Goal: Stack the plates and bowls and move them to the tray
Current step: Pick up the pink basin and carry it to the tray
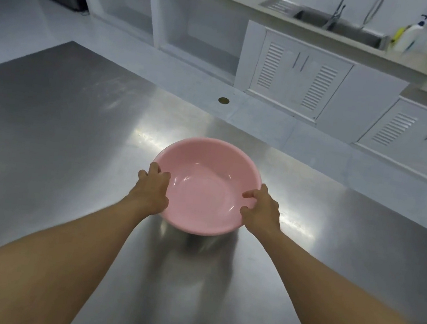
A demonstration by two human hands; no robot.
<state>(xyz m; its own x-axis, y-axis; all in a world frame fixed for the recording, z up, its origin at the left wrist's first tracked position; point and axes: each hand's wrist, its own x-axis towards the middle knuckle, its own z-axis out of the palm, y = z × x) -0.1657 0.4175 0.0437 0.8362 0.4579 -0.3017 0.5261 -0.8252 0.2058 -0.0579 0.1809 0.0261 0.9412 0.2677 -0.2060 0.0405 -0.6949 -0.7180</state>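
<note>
Head view: pink bowl (204,186) gripped between left hand (151,191), right hand (262,210).

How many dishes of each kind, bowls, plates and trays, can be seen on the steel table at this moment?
Bowls: 1, the pink bowl, gripped at its rim by the left hand and the right hand
Plates: 0
Trays: 0
Total: 1
</note>
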